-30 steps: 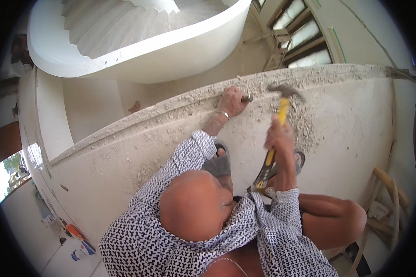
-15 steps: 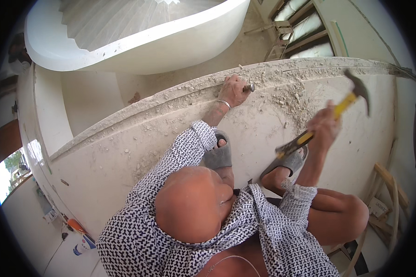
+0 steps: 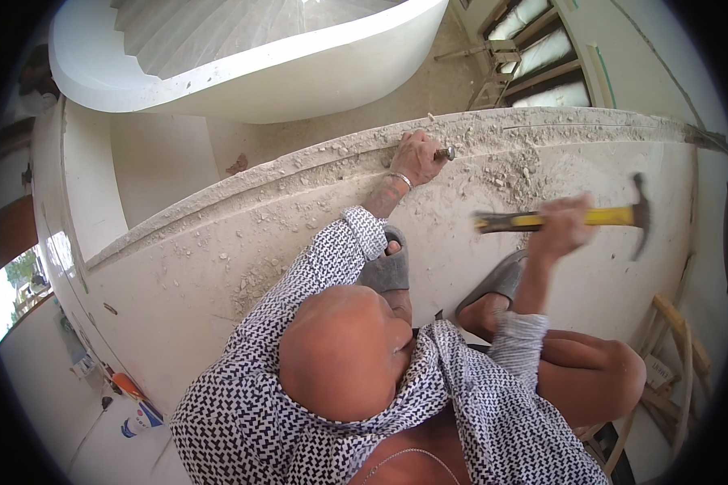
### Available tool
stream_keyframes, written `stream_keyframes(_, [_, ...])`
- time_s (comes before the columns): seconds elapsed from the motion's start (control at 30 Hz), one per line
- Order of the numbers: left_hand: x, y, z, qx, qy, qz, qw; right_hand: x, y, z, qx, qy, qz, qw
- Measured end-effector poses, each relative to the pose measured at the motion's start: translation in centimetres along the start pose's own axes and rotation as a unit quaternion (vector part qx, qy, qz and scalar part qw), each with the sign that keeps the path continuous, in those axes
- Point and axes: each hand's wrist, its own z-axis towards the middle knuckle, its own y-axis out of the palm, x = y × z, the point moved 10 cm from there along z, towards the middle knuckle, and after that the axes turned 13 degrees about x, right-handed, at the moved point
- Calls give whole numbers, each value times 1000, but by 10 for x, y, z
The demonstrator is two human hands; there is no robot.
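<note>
My left hand (image 3: 417,158) is closed around a metal chisel (image 3: 446,153), whose round struck end sticks out on the right. The chisel's tip is hidden behind the fingers. The hand rests at the groove along the curved concrete ledge (image 3: 332,158). My right hand (image 3: 564,226), slightly blurred, grips a claw hammer (image 3: 613,217) by its yellow and black handle. The hammer is held nearly level over the floor, its dark head to the right and apart from the chisel. Broken rubble (image 3: 510,176) lies beside the ledge, between both hands.
Beyond the ledge, a white curved wall (image 3: 299,61) encloses stairs (image 3: 218,32). A wooden stand (image 3: 497,69) is at the far right. Lengths of wood (image 3: 681,335) lean at the right. My sandals (image 3: 387,263) are on the floor. A white and blue container (image 3: 141,420) is at lower left.
The hammer has swung from a slant with its head raised at far right to nearly level, its head nearer me. My left hand stays on the chisel in much the same place.
</note>
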Motion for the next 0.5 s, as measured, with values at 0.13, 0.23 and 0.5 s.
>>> stream_keyframes(0.13, [-11,4,-2,-32,1,17,999,108,9,-97,-220,233,-276,906])
stream_keyframes(0.23, [-22,10,-16,-45,-22,26,998,39,29,-59,-155,334,-156,917])
stream_keyframes(0.5, [-14,-6,0,-14,-19,31,999,105,-7,-74,-82,210,-155,962])
